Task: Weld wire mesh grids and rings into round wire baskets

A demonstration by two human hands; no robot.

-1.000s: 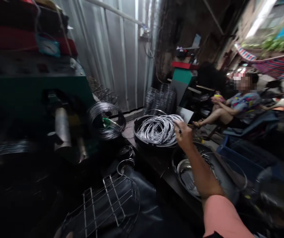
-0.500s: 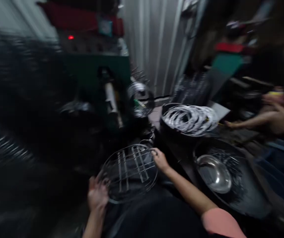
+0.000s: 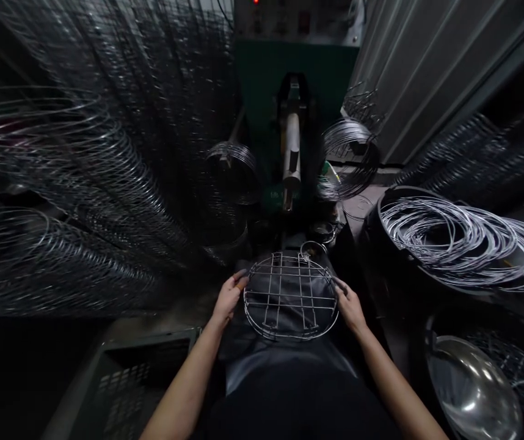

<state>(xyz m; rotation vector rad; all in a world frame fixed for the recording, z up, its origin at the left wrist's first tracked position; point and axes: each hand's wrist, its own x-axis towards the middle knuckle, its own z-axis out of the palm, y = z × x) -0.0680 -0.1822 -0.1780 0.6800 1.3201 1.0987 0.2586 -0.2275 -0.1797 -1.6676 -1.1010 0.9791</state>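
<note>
Holding that round silver wire grid rack [image 3: 289, 297] above your black cloth apron [image 3: 289, 363], are you?

Yes, you have it between both hands, right in front of you.

How's your left hand [image 3: 228, 299]?

Fingers pressed together, curled onto the rack's left rim.

And your right hand [image 3: 350, 308]?

Fingertips against the right rim; whether they pinch it, nobody can tell from here.

What's around you?

Ahead, a green machine [image 3: 262, 79] with a steel roller [image 3: 291, 150]. To your right, a black round tub [image 3: 372, 238] heaped with shiny wire coils [image 3: 463, 244], and nearer you, a steel bowl [image 3: 473, 391].
</note>
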